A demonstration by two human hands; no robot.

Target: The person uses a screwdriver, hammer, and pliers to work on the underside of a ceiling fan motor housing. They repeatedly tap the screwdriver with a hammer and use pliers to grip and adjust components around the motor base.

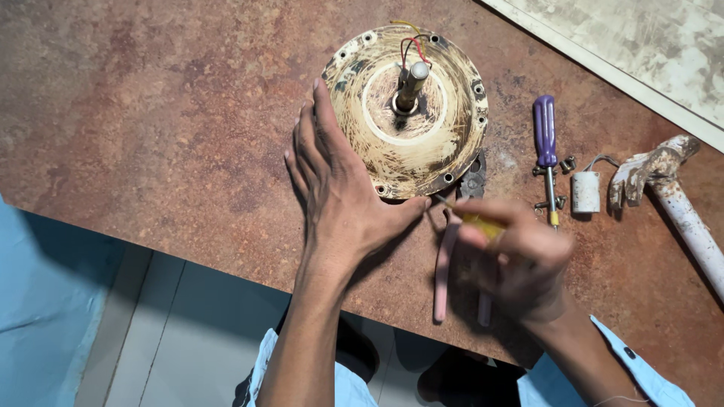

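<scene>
Here, on a mottled rust-brown table (pixel 151 113), a worn cream-coloured motor housing (pixel 434 143), round and scuffed, lies flat with its shaft (pixel 412 84) pointing up and red, black and yellow wires (pixel 413 45) rising from the hub, just beyond the fingertips of the left hand (pixel 339 188). That hand rests open, fingers spread flat against the housing's near-left rim, thumb stretched toward its lower edge. The right hand (pixel 520 252), blurred with motion, is closed around a yellow-handled screwdriver (pixel 475 220) whose thin tip reaches the rim just beside the left thumb, at a screw hole on the near edge. To judge by the empty holes visible round the rim, several fasteners appear already out, and the cover itself looks seated, so the opening seems only part done. Under the right fingers lie pliers with pink handles (pixel 443 279), their dark head partly hidden beneath the housing. Beyond the right knuckles, well apart, a hammer (pixel 679 196) with a white-stained handle lies at the table's edge, then a purple-handled screwdriver (pixel 546 143), a small white capacitor (pixel 585 192), and loose screws (pixel 567 164) beside the purple tool's shank.
</scene>
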